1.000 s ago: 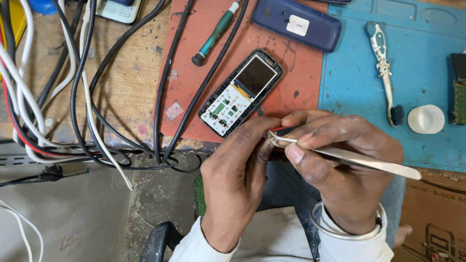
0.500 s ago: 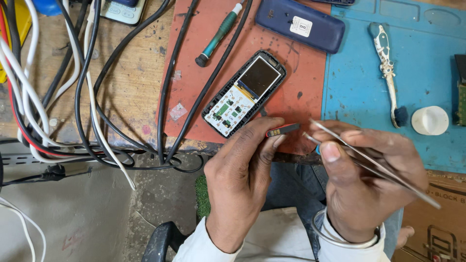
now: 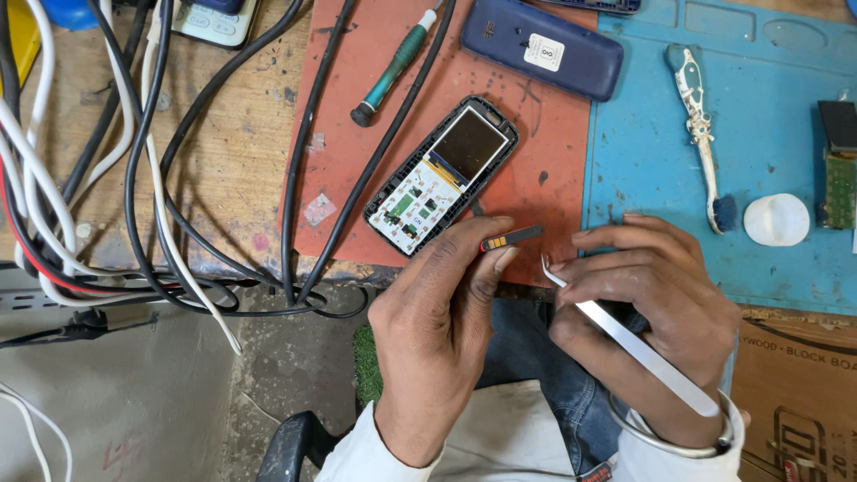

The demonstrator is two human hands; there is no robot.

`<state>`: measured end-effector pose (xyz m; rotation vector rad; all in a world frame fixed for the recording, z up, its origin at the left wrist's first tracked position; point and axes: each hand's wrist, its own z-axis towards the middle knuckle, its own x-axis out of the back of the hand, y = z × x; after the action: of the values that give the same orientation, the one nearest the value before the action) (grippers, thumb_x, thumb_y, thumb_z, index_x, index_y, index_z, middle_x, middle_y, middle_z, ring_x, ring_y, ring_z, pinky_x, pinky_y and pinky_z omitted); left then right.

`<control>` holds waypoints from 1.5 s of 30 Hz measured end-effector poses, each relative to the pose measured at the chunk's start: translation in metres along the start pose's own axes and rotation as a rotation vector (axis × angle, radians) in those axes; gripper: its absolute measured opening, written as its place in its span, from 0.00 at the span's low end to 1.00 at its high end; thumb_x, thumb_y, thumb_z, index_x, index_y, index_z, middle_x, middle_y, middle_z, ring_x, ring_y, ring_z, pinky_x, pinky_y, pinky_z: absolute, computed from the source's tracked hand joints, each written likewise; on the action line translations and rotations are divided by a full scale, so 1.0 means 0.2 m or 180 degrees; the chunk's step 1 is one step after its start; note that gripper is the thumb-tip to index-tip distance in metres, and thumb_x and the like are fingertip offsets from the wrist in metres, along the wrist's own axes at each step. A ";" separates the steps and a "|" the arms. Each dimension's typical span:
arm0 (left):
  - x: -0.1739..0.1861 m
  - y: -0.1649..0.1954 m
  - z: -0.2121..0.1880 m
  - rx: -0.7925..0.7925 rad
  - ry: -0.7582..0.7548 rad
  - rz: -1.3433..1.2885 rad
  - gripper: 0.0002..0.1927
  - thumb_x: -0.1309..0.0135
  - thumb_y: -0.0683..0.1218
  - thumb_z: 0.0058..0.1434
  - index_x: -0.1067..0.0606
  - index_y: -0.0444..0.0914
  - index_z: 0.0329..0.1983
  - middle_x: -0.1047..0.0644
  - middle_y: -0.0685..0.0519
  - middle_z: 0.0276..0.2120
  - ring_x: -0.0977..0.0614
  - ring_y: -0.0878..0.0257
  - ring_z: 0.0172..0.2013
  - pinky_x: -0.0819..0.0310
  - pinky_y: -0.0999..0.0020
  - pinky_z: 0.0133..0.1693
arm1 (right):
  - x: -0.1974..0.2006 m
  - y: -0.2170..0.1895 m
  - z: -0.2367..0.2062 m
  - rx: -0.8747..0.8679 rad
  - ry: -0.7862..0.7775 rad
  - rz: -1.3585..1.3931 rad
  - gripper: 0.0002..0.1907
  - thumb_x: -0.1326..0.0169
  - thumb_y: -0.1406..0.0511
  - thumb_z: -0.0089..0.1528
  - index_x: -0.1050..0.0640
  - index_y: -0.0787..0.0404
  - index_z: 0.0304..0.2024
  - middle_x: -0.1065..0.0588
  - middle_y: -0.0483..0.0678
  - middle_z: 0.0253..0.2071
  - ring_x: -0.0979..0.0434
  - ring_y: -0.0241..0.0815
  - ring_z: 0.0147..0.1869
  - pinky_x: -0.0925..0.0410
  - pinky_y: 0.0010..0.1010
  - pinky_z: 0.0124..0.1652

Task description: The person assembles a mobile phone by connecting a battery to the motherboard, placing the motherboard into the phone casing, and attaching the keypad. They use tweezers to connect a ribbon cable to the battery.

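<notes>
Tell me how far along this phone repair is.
Done: the phone lies opened on the red mat, circuit board bare. In hand: the left hand pinches a small part; the right hand holds tweezers just clear of it. Left: the part is not in the phone, which remains uncovered.

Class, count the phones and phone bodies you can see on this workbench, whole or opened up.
3, maybe more. An opened phone on the red mat, a blue phone body above it, and a pale phone cut off at the top edge.
</notes>
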<state>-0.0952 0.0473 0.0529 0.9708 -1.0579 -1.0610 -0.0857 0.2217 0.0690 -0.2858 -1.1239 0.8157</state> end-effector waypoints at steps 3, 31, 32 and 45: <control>0.00 -0.01 0.00 -0.0077 0.0018 -0.0021 0.10 0.40 0.39 0.67 0.21 0.35 0.52 0.17 0.48 0.46 0.12 0.63 0.43 0.17 0.71 0.42 | 0.05 0.02 -0.04 -0.0304 -0.0137 0.0721 0.09 0.36 0.69 0.57 0.23 0.58 0.38 0.19 0.43 0.35 0.15 0.46 0.53 0.35 0.47 0.69; 0.00 -0.01 0.00 -0.0015 -0.0032 -0.0090 0.11 0.41 0.39 0.67 0.21 0.35 0.52 0.17 0.47 0.46 0.12 0.63 0.43 0.17 0.72 0.40 | -0.06 -0.04 -0.03 -0.0994 0.0901 0.1278 0.10 0.45 0.71 0.65 0.28 0.70 0.47 0.22 0.62 0.50 0.19 0.51 0.55 0.24 0.44 0.59; 0.00 -0.01 0.00 -0.0028 -0.0036 -0.0086 0.11 0.41 0.39 0.67 0.21 0.35 0.52 0.17 0.47 0.46 0.12 0.63 0.43 0.17 0.72 0.40 | -0.06 -0.06 -0.02 -0.0881 0.0779 0.0936 0.11 0.43 0.71 0.65 0.27 0.69 0.47 0.22 0.61 0.51 0.19 0.51 0.57 0.25 0.42 0.60; 0.00 -0.01 0.00 -0.0148 -0.0009 -0.0062 0.11 0.41 0.38 0.67 0.22 0.35 0.52 0.17 0.47 0.46 0.12 0.61 0.45 0.17 0.70 0.44 | 0.17 -0.10 0.06 -0.0006 -0.1035 -0.0829 0.15 0.36 0.63 0.51 0.19 0.60 0.40 0.20 0.51 0.53 0.21 0.50 0.54 0.30 0.38 0.50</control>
<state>-0.0950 0.0466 0.0510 0.9441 -1.0236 -1.0988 -0.0817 0.2299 0.1085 -0.0043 -1.4319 0.6418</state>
